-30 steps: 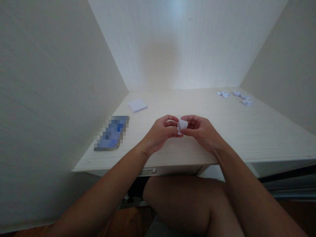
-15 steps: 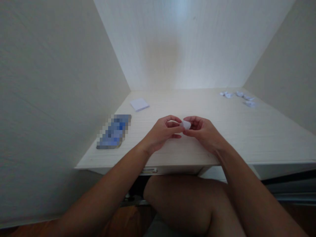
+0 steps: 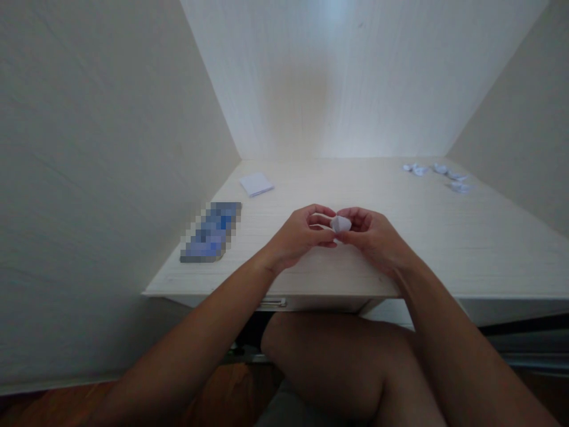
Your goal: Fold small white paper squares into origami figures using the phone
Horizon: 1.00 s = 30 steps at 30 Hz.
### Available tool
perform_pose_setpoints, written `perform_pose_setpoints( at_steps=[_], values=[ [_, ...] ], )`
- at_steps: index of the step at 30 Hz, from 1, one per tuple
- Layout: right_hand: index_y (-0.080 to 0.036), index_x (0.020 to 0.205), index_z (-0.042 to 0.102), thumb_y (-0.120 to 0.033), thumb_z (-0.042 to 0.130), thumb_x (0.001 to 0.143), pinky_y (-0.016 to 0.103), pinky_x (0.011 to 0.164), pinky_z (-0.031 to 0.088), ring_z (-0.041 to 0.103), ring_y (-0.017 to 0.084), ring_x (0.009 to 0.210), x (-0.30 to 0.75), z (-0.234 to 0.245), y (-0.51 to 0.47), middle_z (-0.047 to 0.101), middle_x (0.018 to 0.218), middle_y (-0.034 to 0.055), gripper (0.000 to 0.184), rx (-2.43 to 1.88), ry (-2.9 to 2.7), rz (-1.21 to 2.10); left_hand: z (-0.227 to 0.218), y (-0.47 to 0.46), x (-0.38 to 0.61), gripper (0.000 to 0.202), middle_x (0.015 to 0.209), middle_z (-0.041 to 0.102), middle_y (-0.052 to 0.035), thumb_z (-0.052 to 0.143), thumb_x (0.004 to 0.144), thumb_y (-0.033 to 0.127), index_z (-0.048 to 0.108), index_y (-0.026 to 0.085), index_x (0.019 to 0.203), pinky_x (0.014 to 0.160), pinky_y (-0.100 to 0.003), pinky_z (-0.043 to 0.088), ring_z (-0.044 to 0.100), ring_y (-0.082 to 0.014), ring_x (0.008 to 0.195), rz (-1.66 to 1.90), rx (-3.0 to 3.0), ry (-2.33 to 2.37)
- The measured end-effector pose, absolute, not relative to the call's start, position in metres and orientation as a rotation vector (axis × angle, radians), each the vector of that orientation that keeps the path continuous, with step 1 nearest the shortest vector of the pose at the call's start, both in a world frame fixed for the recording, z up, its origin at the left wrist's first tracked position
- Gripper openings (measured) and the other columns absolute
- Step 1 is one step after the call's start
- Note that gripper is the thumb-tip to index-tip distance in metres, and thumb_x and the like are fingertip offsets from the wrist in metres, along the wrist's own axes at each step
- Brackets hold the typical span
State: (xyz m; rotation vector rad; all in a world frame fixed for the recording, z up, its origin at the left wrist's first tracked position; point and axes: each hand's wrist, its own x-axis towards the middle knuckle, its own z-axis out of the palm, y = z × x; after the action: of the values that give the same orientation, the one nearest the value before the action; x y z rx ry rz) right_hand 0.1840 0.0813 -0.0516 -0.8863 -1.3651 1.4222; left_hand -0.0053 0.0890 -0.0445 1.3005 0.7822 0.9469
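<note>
Phone lay flat at desk's left edge, paper stack just behind it. Left hand and right hand met above the desk's front middle, fingertips of both pinched narrow on a small folded paper piece. Finished paper bits sat far right, well apart.

Soft, dim indoor light, brightest at 12 o'clock on the back wall, with a faint shadow patch below it. Tabletop pale, evenly lit. Wide-angle bend at the edges. Left hand and right hand slightly soft; white paper between them washed out. Pixelated block at 9 o'clock.
</note>
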Motion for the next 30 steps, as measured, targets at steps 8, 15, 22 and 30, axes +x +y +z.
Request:
perform_pose_setpoints(
  at_steps=[8,15,22,30],
  values=[
    [-0.021,0.097,0.066,-0.021,0.084,0.066,0.031,0.073,0.053,0.066,0.016,0.08,0.1851,-0.0493,0.0787,0.072,0.096,0.0023,0.036,-0.916,-1.446,1.347,-0.0415,0.0857,-0.0036,0.039,0.1,0.07,-0.009,0.076,0.073,0.008,0.061,0.015,0.109,0.071,-0.032,0.058,0.07,-0.0158,0.077,0.941,1.329,0.776],
    [-0.021,0.103,0.063,-0.021,0.082,0.07,0.038,0.077,0.059,0.07,0.021,0.084,0.188,-0.0476,0.0784,0.073,0.102,0.0063,0.038,-1.013,-1.655,1.137,-0.0415,0.0851,-0.0032,0.04,0.093,0.07,-0.0066,0.079,0.071,0.009,0.061,0.015,0.106,0.071,-0.033,0.059,0.07,-0.0164,0.077,0.96,1.319,0.779],
    [-0.02,0.105,0.065,-0.028,0.079,0.078,0.035,0.072,0.058,0.069,0.017,0.077,0.1898,-0.0462,0.0754,0.071,0.098,0.0049,0.031,-0.928,-1.644,1.176,-0.0395,0.0852,-0.0058,0.032,0.09,0.072,-0.0054,0.077,0.076,0.011,0.063,0.015,0.104,0.074,-0.032,0.057,0.073,-0.0169,0.076,0.919,1.239,0.699],
    [-0.019,0.113,0.071,-0.033,0.074,0.085,0.03,0.058,0.048,0.06,0.015,0.065,0.1849,-0.0456,0.0737,0.068,0.077,0.0021,0.032,-1.034,-1.721,0.913,-0.0376,0.0866,-0.0053,0.038,0.091,0.074,-0.008,0.084,0.07,0.013,0.065,0.014,0.104,0.077,-0.035,0.055,0.072,-0.0172,0.075,0.942,1.121,0.685]
  ],
)
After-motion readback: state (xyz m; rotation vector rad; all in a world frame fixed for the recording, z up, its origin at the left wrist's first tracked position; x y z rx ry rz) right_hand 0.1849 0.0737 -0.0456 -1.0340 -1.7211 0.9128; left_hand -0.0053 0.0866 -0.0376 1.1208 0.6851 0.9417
